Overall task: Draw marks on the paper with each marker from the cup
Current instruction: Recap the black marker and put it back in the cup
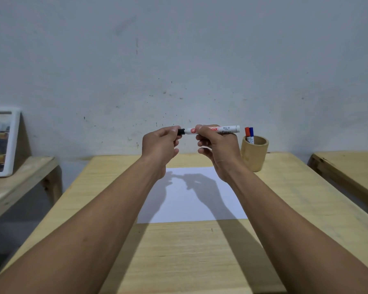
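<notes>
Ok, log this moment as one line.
left hand: on black cap | right hand: holds marker | paper: blank | cup: two markers left

Wooden table [179, 251] bears white paper [191, 200] and bamboo cup [255, 154].

Paper [191, 200] flat mid-desk [179, 251], nearer the far edge. Cup [254, 152] at the far right, just off the paper's far right corner, two markers [249, 134] inside. Another marker [210, 129] level above the far edge, between both hands.
</notes>
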Motion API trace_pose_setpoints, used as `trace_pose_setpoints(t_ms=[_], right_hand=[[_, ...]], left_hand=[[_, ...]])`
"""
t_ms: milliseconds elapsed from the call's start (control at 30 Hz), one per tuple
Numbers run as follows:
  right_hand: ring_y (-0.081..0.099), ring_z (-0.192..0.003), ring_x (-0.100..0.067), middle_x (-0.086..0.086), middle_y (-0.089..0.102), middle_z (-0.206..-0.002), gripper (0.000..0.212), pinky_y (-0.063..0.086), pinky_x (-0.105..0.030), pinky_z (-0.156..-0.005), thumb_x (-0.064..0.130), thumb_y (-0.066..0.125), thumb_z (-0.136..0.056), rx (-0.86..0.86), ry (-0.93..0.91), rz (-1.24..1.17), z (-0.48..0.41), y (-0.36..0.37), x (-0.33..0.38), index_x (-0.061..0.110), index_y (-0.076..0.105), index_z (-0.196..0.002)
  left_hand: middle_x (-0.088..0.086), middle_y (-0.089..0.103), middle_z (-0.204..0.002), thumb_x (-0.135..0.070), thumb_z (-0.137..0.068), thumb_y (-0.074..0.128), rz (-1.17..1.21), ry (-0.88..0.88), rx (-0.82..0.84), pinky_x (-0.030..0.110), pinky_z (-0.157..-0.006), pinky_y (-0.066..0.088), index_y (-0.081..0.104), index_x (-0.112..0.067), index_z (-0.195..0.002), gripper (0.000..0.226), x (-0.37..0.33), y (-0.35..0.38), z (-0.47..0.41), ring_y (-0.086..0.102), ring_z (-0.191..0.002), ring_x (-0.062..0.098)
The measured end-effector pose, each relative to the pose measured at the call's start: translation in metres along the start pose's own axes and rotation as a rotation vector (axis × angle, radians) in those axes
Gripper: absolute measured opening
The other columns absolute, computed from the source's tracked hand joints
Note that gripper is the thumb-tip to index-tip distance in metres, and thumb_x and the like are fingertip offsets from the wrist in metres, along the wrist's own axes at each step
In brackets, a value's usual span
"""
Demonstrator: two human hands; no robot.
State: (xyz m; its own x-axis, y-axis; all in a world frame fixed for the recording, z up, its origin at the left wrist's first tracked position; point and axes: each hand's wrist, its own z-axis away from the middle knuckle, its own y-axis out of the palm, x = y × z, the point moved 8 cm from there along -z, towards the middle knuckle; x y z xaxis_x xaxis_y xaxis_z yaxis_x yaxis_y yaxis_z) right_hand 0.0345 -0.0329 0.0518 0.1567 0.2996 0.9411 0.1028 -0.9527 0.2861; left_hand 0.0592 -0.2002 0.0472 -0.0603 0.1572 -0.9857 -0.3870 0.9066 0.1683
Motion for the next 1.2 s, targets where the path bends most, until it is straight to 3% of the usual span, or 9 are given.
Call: trace_pose_setpoints(t_ms=[200,300,500,700,900,1100,1200], right_hand=[[0.068,-0.067,-0.019,-0.012,0.069,-0.077,0.008,0.061,-0.026,-0.066,0.011,0.070,-0.094,0.106,0.048,-0.157,0.002,0.008,0.003,0.003,0.069,-0.096],[0.071,-0.071,-0.023,-0.019,0.072,-0.084,0.028,0.064,-0.030,-0.071,0.018,0.055,-0.100,0.159,0.160,-0.347,0.003,0.006,0.001,-0.005,0.071,-0.104],[0.057,-0.074,-0.011,-0.003,0.075,-0.095,0.027,0.048,-0.026,-0.062,0.027,0.064,-0.095,0.257,0.147,0.032,0.000,-0.008,0.006,0.015,0.080,-0.114],[0.059,-0.078,-0.014,-0.002,0.078,-0.092,0.021,0.049,-0.029,-0.066,0.022,0.068,-0.097,0.296,0.057,0.343,0.000,-0.015,0.013,0.020,0.079,-0.115],[0.061,-0.073,-0.014,-0.004,0.078,-0.086,0.021,0.049,-0.027,-0.066,0.026,0.067,-0.100,0.274,-0.010,0.448,-0.001,-0.020,0.016,0.018,0.077,-0.115],[0.074,-0.093,-0.013,-0.002,0.081,-0.090,0.013,0.050,-0.033,-0.076,0.029,0.066,-0.100,0.248,-0.061,0.542,-0.006,-0.040,0.023,0.023,0.075,-0.108],[0.069,-0.087,-0.015,0.001,0.079,-0.089,0.011,0.048,-0.029,-0.071,0.026,0.067,-0.099,0.178,-0.081,0.571,-0.009,-0.058,0.029,0.021,0.074,-0.105]], left_hand=[[0.001,0.071,-0.096,-0.021,-0.095,0.067,0.054,0.007,0.013,0.027,-0.076,0.058,0.075,-0.015,-0.103,0.013,-0.006,0.002,-0.002,0.064,-0.084,0.013],[0.002,0.071,-0.097,-0.019,-0.096,0.066,0.089,0.018,0.017,0.028,-0.079,0.059,0.074,-0.017,-0.101,0.010,-0.011,0.003,-0.004,0.063,-0.084,0.013],[0.004,0.073,-0.098,-0.017,-0.093,0.069,0.111,0.082,-0.059,0.026,-0.076,0.059,0.075,-0.019,-0.092,0.006,-0.021,-0.004,-0.005,0.070,-0.083,0.011],[-0.003,0.071,-0.092,-0.019,-0.093,0.070,-0.002,0.208,-0.040,0.033,-0.083,0.060,0.076,-0.027,-0.089,0.010,-0.036,0.000,-0.001,0.067,-0.087,0.014],[-0.008,0.075,-0.094,-0.025,-0.090,0.070,-0.171,0.334,0.048,0.041,-0.095,0.056,0.076,-0.032,-0.100,0.014,-0.052,0.023,0.003,0.068,-0.094,0.013],[-0.011,0.073,-0.089,-0.023,-0.089,0.070,-0.221,0.375,0.134,0.035,-0.089,0.055,0.075,-0.028,-0.105,0.017,-0.059,0.066,0.007,0.066,-0.086,0.004],[-0.009,0.074,-0.097,-0.023,-0.089,0.069,-0.218,0.362,0.204,0.030,-0.086,0.052,0.074,-0.027,-0.109,0.021,-0.056,0.092,0.007,0.066,-0.091,0.002]])
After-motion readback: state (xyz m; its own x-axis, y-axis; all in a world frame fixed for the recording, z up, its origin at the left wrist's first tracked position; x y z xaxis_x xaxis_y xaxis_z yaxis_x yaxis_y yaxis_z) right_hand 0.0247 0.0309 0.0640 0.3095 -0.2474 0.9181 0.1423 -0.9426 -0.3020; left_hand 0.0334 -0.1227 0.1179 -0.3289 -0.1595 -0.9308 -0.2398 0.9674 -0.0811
